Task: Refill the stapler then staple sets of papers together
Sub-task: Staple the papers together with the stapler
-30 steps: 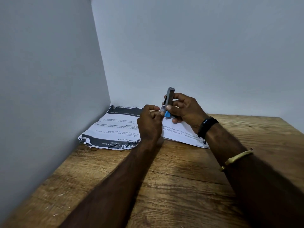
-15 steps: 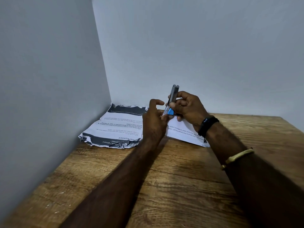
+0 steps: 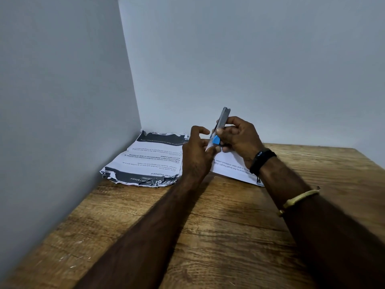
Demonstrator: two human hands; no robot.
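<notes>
My right hand (image 3: 237, 135) holds a small grey metal stapler (image 3: 223, 119) nearly upright above the papers, with a blue plastic piece (image 3: 216, 140) at its lower end. My left hand (image 3: 196, 151) is right beside it. Its thumb and forefinger pinch a thin pale part that sticks out below the blue piece, while the other fingers curl loosely. A stack of printed papers (image 3: 150, 159) with torn edges lies in the table's back corner. Another printed sheet (image 3: 231, 165) lies partly hidden under my hands.
The wooden table (image 3: 218, 226) is bounded by a grey wall on the left and another at the back. My right forearm wears a black band (image 3: 261, 161) and a yellow bangle (image 3: 300, 198).
Both hands and the stapler have drifted slightly right and up. My left hand's upper fingers have loosened, while its fingertips stay at the stapler's lower end.
</notes>
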